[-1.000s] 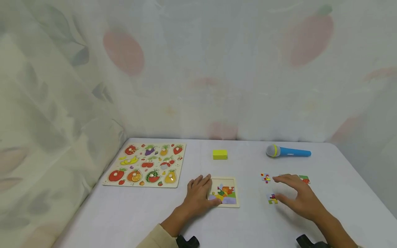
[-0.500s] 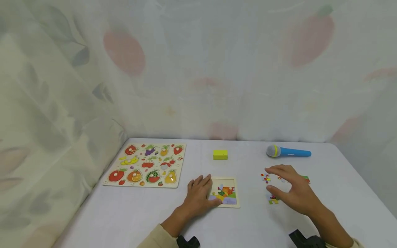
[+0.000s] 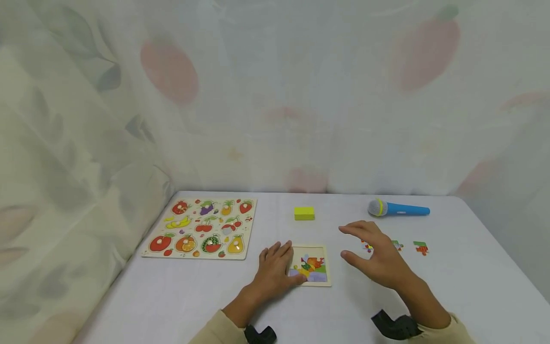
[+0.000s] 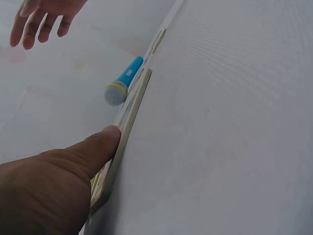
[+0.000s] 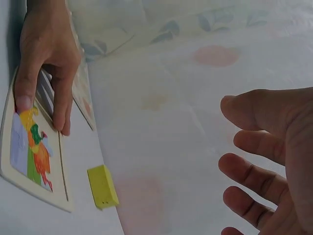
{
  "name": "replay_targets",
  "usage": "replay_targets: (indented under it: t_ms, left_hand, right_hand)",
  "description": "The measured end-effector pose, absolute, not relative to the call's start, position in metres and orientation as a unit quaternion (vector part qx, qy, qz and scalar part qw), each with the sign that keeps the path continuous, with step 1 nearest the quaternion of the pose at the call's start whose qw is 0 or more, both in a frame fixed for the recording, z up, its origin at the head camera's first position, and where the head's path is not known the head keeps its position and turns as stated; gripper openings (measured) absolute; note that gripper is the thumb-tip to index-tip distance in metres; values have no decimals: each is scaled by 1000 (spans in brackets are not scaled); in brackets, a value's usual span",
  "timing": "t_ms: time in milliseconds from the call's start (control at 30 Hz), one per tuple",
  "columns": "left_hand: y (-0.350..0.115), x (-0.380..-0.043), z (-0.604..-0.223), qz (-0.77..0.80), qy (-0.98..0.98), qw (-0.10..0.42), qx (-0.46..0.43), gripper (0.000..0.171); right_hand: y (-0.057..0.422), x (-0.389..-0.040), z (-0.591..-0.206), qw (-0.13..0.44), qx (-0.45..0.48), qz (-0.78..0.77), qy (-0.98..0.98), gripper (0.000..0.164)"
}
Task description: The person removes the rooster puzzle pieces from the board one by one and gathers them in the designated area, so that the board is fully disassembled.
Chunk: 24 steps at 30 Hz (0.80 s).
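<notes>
My left hand (image 3: 275,272) rests on a small wooden jigsaw frame (image 3: 315,284), with fingers along its left side and thumb on its near edge. A partly filled cartoon picture in orange, yellow, green and purple shows inside it. Right of the frame, my right hand (image 3: 375,255) hovers above the table, thumb and fingers spread apart. Nothing shows between those fingers in the right wrist view. Loose jigsaw pieces lie beyond it: one green and red piece (image 3: 421,248), one greenish piece (image 3: 397,245) and one partly covered piece (image 3: 366,245).
A fruit puzzle board (image 3: 198,229) lies at the left of the white table (image 3: 215,301). Behind the frame stands a yellow block (image 3: 304,213). A blue toy microphone (image 3: 404,209) lies at the back right. Patterned curtains hang behind and at the left.
My right hand has moved left from above the loose pieces toward the jigsaw frame, its fingers staying apart. It now hides the nearest loose piece. My left hand has stayed put.
</notes>
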<state>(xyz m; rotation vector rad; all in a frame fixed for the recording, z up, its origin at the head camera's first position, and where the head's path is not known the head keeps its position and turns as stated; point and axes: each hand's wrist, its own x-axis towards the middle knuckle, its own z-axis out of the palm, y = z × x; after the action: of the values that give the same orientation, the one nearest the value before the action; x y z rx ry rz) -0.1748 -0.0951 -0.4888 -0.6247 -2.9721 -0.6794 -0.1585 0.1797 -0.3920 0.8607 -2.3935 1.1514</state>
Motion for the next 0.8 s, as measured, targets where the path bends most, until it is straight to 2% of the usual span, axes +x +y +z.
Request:
replay_targets:
  t_ms: [267, 800]
  left_hand:
    - [-95, -175, -488, -218, -956, 14, -197, 86]
    - [-94, -174, -487, -211, -956, 21, -205, 85]
  right_hand:
    - [156, -167, -403, 129, 296, 418, -849, 51]
    - [127, -183, -441, 90, 293, 434, -847, 51]
